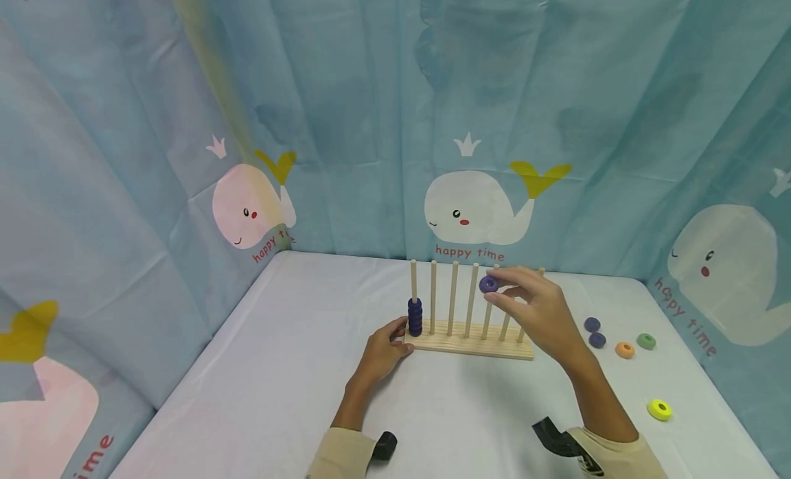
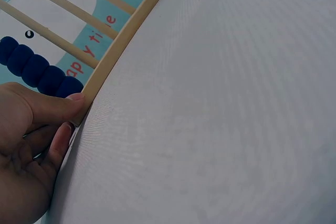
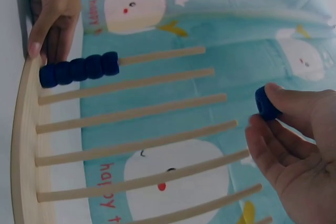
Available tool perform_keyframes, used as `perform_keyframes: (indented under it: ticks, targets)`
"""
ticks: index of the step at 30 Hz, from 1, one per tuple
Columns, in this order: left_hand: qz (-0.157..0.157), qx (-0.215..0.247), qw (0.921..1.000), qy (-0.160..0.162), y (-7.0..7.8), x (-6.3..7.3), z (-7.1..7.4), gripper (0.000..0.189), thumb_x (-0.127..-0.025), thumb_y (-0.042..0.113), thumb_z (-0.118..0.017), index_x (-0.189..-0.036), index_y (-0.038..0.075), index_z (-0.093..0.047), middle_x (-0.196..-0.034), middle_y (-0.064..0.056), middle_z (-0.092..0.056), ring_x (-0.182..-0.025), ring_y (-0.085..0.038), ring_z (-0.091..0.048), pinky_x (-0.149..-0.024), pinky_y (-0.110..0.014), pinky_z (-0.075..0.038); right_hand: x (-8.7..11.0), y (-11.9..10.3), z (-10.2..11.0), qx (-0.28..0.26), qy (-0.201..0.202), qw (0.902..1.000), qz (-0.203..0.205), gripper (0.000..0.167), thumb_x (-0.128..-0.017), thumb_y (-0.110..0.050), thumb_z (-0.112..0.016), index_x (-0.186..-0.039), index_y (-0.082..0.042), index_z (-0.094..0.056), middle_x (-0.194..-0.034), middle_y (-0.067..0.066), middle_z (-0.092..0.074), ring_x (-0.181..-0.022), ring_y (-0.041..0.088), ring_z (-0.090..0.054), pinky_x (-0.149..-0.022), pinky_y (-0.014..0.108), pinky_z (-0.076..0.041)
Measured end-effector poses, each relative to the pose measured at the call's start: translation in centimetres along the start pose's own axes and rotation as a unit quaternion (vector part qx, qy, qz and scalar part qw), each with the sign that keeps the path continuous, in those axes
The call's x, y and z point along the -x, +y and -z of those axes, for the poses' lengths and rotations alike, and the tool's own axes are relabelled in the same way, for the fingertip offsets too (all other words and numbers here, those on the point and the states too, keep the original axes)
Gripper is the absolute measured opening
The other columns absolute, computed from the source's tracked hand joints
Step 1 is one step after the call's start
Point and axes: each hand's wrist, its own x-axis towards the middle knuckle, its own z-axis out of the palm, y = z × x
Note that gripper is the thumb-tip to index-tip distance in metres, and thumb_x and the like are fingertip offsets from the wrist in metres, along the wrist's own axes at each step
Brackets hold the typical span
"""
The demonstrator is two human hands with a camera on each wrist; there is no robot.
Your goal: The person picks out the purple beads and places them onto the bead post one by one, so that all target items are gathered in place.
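Ring (image 3: 265, 103) sits pinched in the right hand (image 1: 539, 309) near bare pegs (image 1: 454, 297); left hand (image 1: 378, 353) grips the wooden base (image 1: 463, 344).

Light-blue fabric (image 1: 358, 122) hangs behind and along both sides of the white tabletop (image 1: 278, 369), printed with pale whales (image 1: 476, 204), yellow tail fins (image 1: 537, 185), small white crowns (image 1: 467, 148) and red "happy time" lettering (image 1: 469, 253).

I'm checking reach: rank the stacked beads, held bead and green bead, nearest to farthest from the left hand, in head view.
1. Stacked beads: beside the left hand, on the leftmost peg.
2. Held bead: in the right hand.
3. Green bead: on the table, far right.
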Motion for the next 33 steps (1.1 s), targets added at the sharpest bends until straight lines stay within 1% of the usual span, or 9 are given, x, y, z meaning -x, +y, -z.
perform_keyframes:
  ticks: [3, 4, 6, 9, 11, 13, 16, 26, 33]
  targets:
    - [0.003, -0.001, 1.0, -0.001, 0.0, 0.0, 0.0, 0.061, -0.087, 0.01, -0.072, -0.143, 0.012, -0.048, -0.128, -0.011, -0.061, -0.114, -0.021, -0.059, -0.094, -0.032, -0.05, -0.6, -0.8, -0.3, -0.004, -0.007, 0.9999, -0.009, 0.036, -0.084, -0.003, -0.074, -0.12, -0.004, -0.066, -0.109, 0.007, -0.067, -0.095, 0.019, -0.065, -0.079, 0.019, -0.053]
    - [0.002, -0.001, 1.0, 0.0, 0.0, 0.0, 0.0, 0.061, -0.087, 0.01, -0.072, -0.143, 0.012, -0.048, -0.128, -0.011, -0.061, -0.114, -0.021, -0.059, -0.094, -0.032, -0.05, -0.8, -0.5, -0.5, -0.004, -0.007, 0.9999, -0.012, 0.036, -0.084, -0.005, -0.075, -0.12, -0.006, -0.066, -0.108, 0.006, -0.067, -0.095, 0.018, -0.065, -0.079, 0.024, -0.054]
    - [0.003, 0.001, 1.0, 0.0, 0.0, -0.1, 0.0, 0.061, -0.087, 0.01, -0.072, -0.143, 0.012, -0.048, -0.127, -0.011, -0.061, -0.114, -0.021, -0.059, -0.094, -0.032, -0.05, -1.1, 0.3, -0.9, -0.012, -0.008, 0.9998, -0.012, 0.037, -0.085, -0.009, -0.076, -0.12, -0.008, -0.066, -0.107, 0.003, -0.067, -0.094, 0.016, -0.065, -0.096, 0.035, -0.047]
    - [0.002, 0.002, 1.0, 0.001, 0.0, -0.2, 0.0, 0.061, -0.087, 0.01, -0.072, -0.143, 0.012, -0.048, -0.127, -0.01, -0.062, -0.114, -0.02, -0.059, -0.094, -0.032, -0.05, -1.6, 1.6, -1.6, -0.016, -0.014, 0.9997, -0.015, 0.036, -0.085, -0.017, -0.076, -0.12, -0.013, -0.067, -0.106, -0.004, -0.067, -0.092, 0.013, -0.066, -0.094, 0.045, -0.048]
    - [0.002, 0.003, 1.0, 0.001, -0.1, -0.2, 0.0, 0.061, -0.087, 0.01, -0.072, -0.143, 0.011, -0.048, -0.128, -0.01, -0.061, -0.114, -0.021, -0.06, -0.093, -0.032, -0.05, -1.9, 1.8, -1.8, -0.022, -0.019, 0.9995, -0.013, 0.037, -0.087, -0.022, -0.075, -0.122, -0.015, -0.067, -0.106, -0.007, -0.066, -0.091, 0.012, -0.065, -0.095, 0.039, -0.048]
    - [0.002, 0.002, 1.0, 0.001, -0.1, -0.2, -0.1, 0.061, -0.087, 0.01, -0.072, -0.143, 0.011, -0.048, -0.128, -0.01, -0.061, -0.113, -0.02, -0.06, -0.093, -0.032, -0.05, -2.2, 1.7, -2.0, -0.021, -0.025, 0.9994, -0.015, 0.035, -0.088, -0.027, -0.074, -0.121, -0.019, -0.067, -0.106, -0.01, -0.065, -0.091, 0.009, -0.065, -0.075, 0.029, -0.056]
    - [0.002, 0.002, 1.0, 0.002, -0.1, -0.2, 0.0, 0.061, -0.087, 0.011, -0.072, -0.143, 0.011, -0.048, -0.127, -0.01, -0.062, -0.113, -0.02, -0.06, -0.093, -0.031, -0.05, -2.6, 1.4, -2.2, -0.02, -0.025, 0.9994, -0.012, 0.034, -0.088, -0.03, -0.073, -0.121, -0.021, -0.066, -0.106, -0.011, -0.065, -0.092, 0.008, -0.063, -0.074, 0.024, -0.055]
    - [0.011, 0.001, 0.9999, 0.001, -0.1, -0.2, -0.1, 0.062, -0.087, 0.01, -0.072, -0.143, 0.012, -0.048, -0.127, -0.01, -0.062, -0.11, -0.02, -0.06, -0.093, -0.032, -0.05, -4.3, 0.4, -3.6, -0.038, -0.014, 0.9991, 0.01, 0.034, -0.088, -0.024, -0.074, -0.121, -0.018, -0.068, -0.105, -0.008, -0.067, -0.095, 0.01, -0.062, -0.075, 0.029, -0.055]
    - [0.01, 0.001, 1.0, 0.001, -0.1, -0.2, -0.1, 0.062, -0.087, 0.01, -0.072, -0.144, 0.013, -0.048, -0.127, -0.01, -0.062, -0.11, -0.021, -0.061, -0.093, -0.033, -0.05, -5.1, 0.1, -4.8, -0.022, -0.01, 0.9992, 0.032, 0.035, -0.087, -0.026, -0.075, -0.12, -0.016, -0.069, -0.107, -0.008, -0.069, -0.1, 0.014, -0.061, -0.082, 0.038, -0.052]
